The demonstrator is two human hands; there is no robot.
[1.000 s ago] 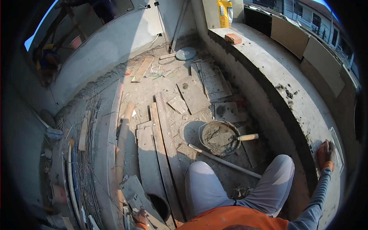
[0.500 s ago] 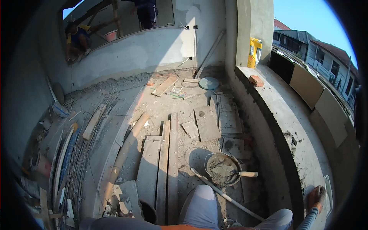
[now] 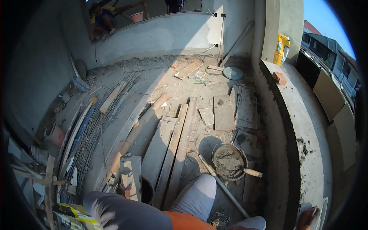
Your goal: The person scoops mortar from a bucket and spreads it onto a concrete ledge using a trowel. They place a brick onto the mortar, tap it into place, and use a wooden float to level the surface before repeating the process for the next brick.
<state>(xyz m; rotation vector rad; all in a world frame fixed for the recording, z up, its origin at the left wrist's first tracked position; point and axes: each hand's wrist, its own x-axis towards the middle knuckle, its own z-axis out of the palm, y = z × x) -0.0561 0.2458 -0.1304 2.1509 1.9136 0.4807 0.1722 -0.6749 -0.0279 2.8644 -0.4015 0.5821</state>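
My right hand (image 3: pixel 309 217) is at the lower right, low on the concrete ledge (image 3: pixel 303 126). Its fingers look curled, and whatever they may hold is hidden. Beside it stands the edge of a thin pale piece (image 3: pixel 324 212), cut off by the dark rim of the view. I do not see my left hand. On the floor to the right of my knee (image 3: pixel 201 195) sits a bucket (image 3: pixel 245 161) of grey mortar (image 3: pixel 224 168). A trowel with a wooden handle (image 3: pixel 253 173) lies across the mortar, its handle over the bucket's rim.
A pale pole (image 3: pixel 226 189) passes beside the bucket. Long planks (image 3: pixel 174 145), a round post (image 3: pixel 142 124) and thin rods (image 3: pixel 90 142) cover the left floor. On the ledge are a brick piece (image 3: pixel 279 78) and a yellow bag (image 3: pixel 281 50). Behind the wall opening crouches a person (image 3: pixel 102 21).
My view has turned, so the room sits farther right and my right hand lower. A yellow and black bag now shows at the lower left. The bucket and trowel look unmoved.
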